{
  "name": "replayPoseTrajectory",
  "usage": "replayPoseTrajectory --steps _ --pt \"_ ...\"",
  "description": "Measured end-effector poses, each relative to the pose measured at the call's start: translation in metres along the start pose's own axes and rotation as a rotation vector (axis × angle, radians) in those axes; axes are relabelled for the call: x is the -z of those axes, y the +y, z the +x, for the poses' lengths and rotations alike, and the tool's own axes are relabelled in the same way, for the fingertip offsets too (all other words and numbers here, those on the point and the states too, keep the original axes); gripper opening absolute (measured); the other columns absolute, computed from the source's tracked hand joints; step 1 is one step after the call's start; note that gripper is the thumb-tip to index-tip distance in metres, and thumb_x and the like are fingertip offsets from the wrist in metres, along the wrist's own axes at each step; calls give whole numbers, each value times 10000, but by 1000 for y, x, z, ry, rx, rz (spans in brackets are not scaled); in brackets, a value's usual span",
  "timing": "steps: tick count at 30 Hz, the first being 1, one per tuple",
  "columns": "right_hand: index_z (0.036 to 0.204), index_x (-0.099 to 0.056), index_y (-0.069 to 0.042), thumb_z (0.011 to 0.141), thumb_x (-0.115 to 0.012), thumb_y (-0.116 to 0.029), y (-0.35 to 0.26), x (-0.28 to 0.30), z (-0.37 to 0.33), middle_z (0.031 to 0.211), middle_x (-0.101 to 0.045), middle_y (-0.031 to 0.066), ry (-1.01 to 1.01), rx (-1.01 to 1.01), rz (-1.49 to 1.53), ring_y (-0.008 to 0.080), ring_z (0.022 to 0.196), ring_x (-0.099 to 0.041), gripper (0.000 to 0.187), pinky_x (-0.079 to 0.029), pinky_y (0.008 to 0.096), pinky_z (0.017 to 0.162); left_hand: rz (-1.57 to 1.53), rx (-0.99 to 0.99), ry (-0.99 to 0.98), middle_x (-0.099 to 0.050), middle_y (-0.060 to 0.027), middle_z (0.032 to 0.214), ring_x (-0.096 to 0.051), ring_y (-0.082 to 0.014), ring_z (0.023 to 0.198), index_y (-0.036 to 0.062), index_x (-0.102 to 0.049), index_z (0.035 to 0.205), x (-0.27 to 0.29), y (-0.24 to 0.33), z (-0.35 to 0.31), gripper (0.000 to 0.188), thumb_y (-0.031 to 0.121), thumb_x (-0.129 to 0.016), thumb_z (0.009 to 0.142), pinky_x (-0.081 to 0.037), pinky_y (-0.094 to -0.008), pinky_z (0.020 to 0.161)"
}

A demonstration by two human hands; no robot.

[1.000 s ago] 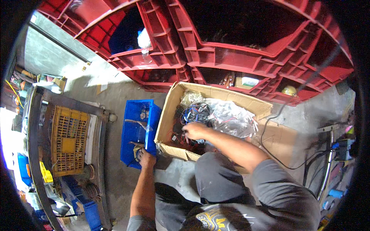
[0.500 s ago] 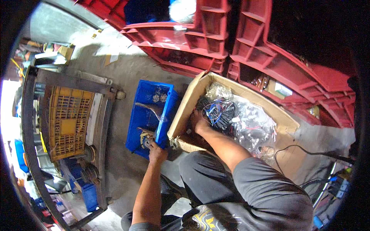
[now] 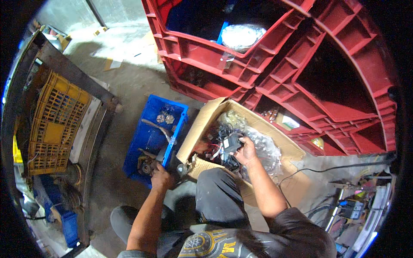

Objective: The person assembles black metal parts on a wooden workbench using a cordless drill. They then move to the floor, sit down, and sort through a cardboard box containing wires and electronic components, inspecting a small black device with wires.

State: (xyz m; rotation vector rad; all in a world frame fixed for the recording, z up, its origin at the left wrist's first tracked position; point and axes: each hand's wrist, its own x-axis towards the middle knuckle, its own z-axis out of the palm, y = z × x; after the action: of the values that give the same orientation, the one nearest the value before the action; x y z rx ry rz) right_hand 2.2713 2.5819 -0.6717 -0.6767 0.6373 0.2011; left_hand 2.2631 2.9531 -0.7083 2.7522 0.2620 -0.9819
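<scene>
My right hand [image 3: 247,152] is closed on a black boxy part [image 3: 232,143] with a pale patch on one face, just above an open cardboard box [image 3: 195,129]. Below it in the box lie tangled dark cables [image 3: 223,131] with some red and white wires, and clear plastic bags [image 3: 269,148]. At the near right corner of a blue bin [image 3: 134,148], my left hand [image 3: 160,177] has its fingers closed over the rim. Inside the bin are small metal parts [image 3: 165,118], a few strips, and a roundish part [image 3: 145,167] close to the left fingers.
Red plastic pallets [image 3: 206,51] stand behind the cardboard box. To the left is a dark metal frame [image 3: 92,124] holding a yellow slatted crate [image 3: 51,129]. A black cable [image 3: 327,169] runs off to the right, near tools and electrical gear [image 3: 355,208].
My right hand has come up out of the cardboard box with the black boxy part. My left hand stays at the blue bin's rim. The whole view has shifted and turned.
</scene>
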Motion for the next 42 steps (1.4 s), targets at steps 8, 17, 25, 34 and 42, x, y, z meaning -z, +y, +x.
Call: replayPoseTrajectory --steps 8,17,25,34,42 --pt "991 -603 -32 839 -503 -489 -76 -94 -104 867 -614 219 -482 410 214 376 659 -597 492 -477 379 449 64 -201 -259 -529 -301 1302 -578 -428 1154 -119 -179 1410 33 3 12 997 452 -701 782 -471 -468 978" --pt "921 -612 9 829 -450 -452 -86 -181 -202 816 -627 240 -352 636 75 361 651 -608 497 -523 423 569 -785 -1006 80 -645 -170 1163 -639 -285 1020 28 -558 1254 151 90 -18 359 200 -599 942 -499 -384 879" --pt "984 -628 5 839 -455 -439 -22 -209 -210 874 -648 221 -123 615 34 347 843 -668 498 -562 440 647 -1201 -1180 -1233 -564 -163 1289 -610 -249 1078 80 -282 1479 182 116 -101 854 680 -462 900 -468 -368 895" --pt "1159 -581 53 876 -409 -395 -3 -203 -193 1122 -645 247 -191 578 19 368 967 -665 557 -528 454 880 -1182 -1127 -634 -634 -9 808 -577 -69 663 20 -571 1243 198 118 -135 359 175 -665 933 -459 -210 592" --pt "1132 -598 63 949 -357 -378 -9 -234 -194 1008 -674 214 -353 649 94 323 929 -677 535 -539 420 872 -1201 -1228 -468 -562 22 723 -547 -56 634 5 -596 1151 216 110 -142 298 132 -698 901 -451 -206 560"
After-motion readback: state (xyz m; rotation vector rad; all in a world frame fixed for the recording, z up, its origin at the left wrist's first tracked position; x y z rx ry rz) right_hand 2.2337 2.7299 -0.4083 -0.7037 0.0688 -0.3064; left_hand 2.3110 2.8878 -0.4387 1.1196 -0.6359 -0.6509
